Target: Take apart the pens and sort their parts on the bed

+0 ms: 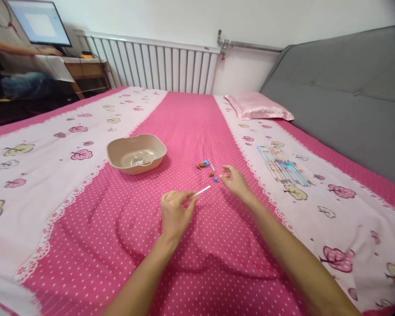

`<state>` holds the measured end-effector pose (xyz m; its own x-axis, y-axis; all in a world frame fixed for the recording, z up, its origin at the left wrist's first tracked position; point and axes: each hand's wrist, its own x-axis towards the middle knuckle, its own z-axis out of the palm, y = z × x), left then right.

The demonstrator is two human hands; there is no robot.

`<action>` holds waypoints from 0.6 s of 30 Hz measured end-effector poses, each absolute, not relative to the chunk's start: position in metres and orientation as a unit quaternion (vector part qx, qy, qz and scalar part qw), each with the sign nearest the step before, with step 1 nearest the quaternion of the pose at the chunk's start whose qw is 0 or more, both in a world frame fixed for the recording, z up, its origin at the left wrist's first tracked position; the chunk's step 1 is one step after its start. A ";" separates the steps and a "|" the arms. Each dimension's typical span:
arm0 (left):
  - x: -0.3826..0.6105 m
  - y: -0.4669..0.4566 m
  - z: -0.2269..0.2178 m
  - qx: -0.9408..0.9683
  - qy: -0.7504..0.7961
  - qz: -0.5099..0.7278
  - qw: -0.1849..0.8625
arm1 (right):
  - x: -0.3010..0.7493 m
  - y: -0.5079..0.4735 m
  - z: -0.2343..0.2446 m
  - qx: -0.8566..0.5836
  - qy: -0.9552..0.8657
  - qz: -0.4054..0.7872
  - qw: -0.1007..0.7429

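Observation:
Pinched between the thumb and fingers of my left hand (177, 211) is a slim whitish, see-through tube (203, 191), its free end pointing right and slightly away from me. My right hand (236, 181) is a little farther right with thumb and fingers apart, and nothing shows between them. Close to its fingertips lie a small blue piece (216, 179) and a small brown piece (211, 174). Just beyond them are a second thin clear tube (212, 166) and a little heap of brown and blue pieces (201, 165).
A beige plastic basin (118, 163) holding small white and clear pieces stands on the bed at left. Rows of slim pen-like sticks (288, 172) lie at right. Farther back are a pink pillow (258, 106), a radiator (151, 63) and a person's arm (18, 48) at a desk.

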<state>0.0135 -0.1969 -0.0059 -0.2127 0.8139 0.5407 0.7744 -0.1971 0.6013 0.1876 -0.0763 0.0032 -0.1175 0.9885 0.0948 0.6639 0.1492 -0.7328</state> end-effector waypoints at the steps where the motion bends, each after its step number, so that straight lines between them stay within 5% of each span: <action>1: 0.013 -0.197 -0.006 0.628 0.633 0.453 0.022 | 0.187 -0.064 0.001 -0.607 -0.690 0.264 0.294; 12: 0.005 -0.193 -0.009 0.614 0.646 0.452 0.031 | 0.151 0.005 -0.043 -0.702 -0.607 0.308 0.210; 18: 0.005 -0.192 -0.010 0.610 0.651 0.450 0.037 | 0.162 -0.001 -0.033 -0.647 -0.579 0.408 0.282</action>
<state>0.0048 -0.1922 -0.0099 -0.2530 0.8281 0.5003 0.7609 -0.1491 0.6315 0.1625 -0.0010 -0.0326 -0.0045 0.9797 -0.2006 0.5189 -0.1692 -0.8379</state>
